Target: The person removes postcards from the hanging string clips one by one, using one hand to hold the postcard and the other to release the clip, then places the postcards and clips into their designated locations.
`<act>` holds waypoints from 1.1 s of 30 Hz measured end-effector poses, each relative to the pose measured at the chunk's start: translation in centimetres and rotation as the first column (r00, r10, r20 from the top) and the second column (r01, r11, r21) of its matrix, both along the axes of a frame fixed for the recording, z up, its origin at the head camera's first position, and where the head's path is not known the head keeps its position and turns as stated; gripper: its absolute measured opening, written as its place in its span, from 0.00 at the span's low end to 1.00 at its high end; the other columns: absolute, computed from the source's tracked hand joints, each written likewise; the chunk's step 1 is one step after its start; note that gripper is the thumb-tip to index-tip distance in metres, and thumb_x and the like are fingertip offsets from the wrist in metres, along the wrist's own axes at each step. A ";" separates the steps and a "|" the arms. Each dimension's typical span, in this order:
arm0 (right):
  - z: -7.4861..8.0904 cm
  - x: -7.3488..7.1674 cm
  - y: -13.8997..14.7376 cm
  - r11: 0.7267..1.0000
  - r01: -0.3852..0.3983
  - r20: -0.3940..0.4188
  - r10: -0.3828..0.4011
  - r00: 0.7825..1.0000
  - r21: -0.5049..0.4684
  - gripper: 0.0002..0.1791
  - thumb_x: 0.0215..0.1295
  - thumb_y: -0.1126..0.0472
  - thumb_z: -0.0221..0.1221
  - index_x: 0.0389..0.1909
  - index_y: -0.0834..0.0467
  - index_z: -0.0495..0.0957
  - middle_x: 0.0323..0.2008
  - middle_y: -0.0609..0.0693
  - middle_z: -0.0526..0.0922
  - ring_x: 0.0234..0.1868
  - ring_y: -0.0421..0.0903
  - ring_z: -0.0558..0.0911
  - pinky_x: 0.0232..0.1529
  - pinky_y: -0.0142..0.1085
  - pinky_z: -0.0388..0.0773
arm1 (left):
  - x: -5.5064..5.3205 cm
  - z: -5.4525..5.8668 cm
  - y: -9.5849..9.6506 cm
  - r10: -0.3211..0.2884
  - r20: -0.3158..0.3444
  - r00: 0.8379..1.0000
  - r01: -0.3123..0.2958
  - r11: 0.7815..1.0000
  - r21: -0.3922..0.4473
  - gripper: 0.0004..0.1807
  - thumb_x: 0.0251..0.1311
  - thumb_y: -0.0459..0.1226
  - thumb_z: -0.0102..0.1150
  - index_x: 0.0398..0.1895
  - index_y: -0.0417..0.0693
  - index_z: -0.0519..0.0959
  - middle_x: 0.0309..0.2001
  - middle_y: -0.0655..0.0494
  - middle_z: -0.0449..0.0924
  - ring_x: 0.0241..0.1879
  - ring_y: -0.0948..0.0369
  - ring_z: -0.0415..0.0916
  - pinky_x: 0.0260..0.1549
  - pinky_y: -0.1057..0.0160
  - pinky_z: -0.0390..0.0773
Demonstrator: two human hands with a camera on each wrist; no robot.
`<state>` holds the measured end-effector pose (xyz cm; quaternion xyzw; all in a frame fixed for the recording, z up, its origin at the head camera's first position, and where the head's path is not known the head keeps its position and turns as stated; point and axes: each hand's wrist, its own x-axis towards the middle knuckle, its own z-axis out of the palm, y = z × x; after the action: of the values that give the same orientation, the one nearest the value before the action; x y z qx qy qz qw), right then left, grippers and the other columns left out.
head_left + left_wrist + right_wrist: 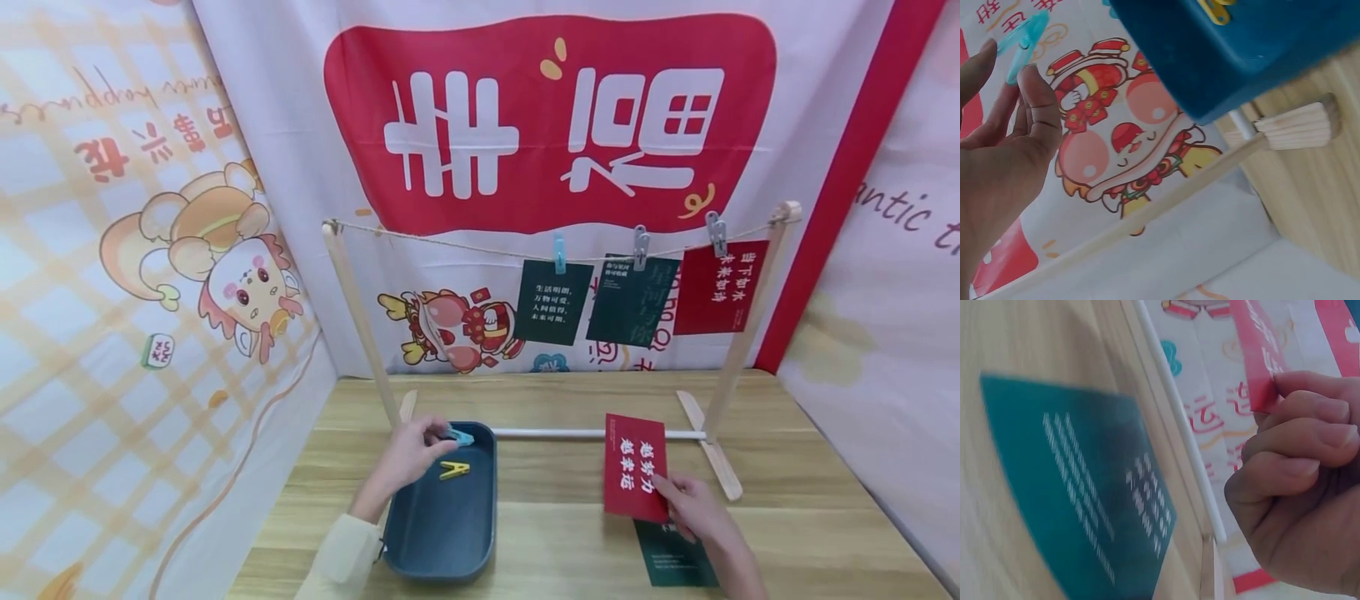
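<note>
Over the far end of a dark blue tray [442, 533], my left hand [411, 454] pinches a light blue clothespin [460, 436] between thumb and fingers; the left wrist view shows the same clothespin [1025, 45] held up at the fingertips. A yellow clothespin [453, 470] lies in the tray. On the right, my right hand [697, 508] grips a red card [633, 467] by its lower right edge, lifted above the table. Beneath it a green card [675, 558] lies on the wood, partly covered by the red card and hand.
A wooden stand with a left post [363, 325] and right post [750, 325] carries a string [450, 243]. Clothespins hold two green cards [551, 304] and a red card [720, 287] on it. A white rod [547, 433] joins the feet. Printed cloth hangs behind.
</note>
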<state>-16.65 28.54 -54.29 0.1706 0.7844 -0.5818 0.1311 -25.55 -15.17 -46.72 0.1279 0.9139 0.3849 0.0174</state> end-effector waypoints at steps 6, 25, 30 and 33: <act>-1.2 0.5 1.6 0.998 0.008 0.025 -0.010 1.000 0.069 0.25 0.74 0.49 0.52 0.54 0.67 0.77 0.12 0.44 0.66 0.13 0.41 0.64 0.18 0.29 0.61 | -0.1 -1.5 -0.6 -0.032 0.027 0.999 0.034 0.996 -0.077 0.14 0.59 0.43 0.67 0.45 0.48 0.80 0.35 0.57 0.80 0.33 0.63 0.74 0.30 0.67 0.78; -2.9 3.5 4.0 0.950 -0.158 0.000 0.165 0.986 0.268 0.18 0.71 0.59 0.52 0.23 0.64 0.74 0.19 0.48 0.71 0.24 0.44 0.71 0.25 0.32 0.65 | 0.5 -5.5 -0.4 -0.108 0.024 0.994 0.111 0.967 -0.228 0.14 0.58 0.40 0.67 0.44 0.43 0.81 0.35 0.55 0.81 0.32 0.64 0.75 0.29 0.66 0.76; -3.1 3.4 3.2 0.907 -0.117 -0.013 0.134 0.991 0.405 0.17 0.68 0.58 0.56 0.19 0.61 0.74 0.17 0.48 0.71 0.21 0.44 0.70 0.24 0.34 0.65 | 0.5 -5.8 -0.5 -0.106 0.038 0.994 0.112 0.961 -0.252 0.14 0.57 0.39 0.68 0.44 0.42 0.81 0.34 0.56 0.81 0.32 0.64 0.75 0.30 0.65 0.76; -2.9 3.4 3.0 0.878 -0.126 0.003 0.140 0.990 0.463 0.16 0.67 0.56 0.57 0.24 0.63 0.77 0.20 0.49 0.74 0.23 0.45 0.72 0.26 0.36 0.67 | 0.5 -6.0 -0.5 -0.117 0.032 0.993 0.121 0.957 -0.264 0.15 0.56 0.39 0.69 0.44 0.41 0.81 0.34 0.55 0.82 0.32 0.63 0.76 0.30 0.65 0.77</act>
<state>-13.23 31.51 -57.17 0.1338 0.9119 -0.3708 0.1146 -25.06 -15.65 -52.69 0.1761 0.9477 0.2582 0.0647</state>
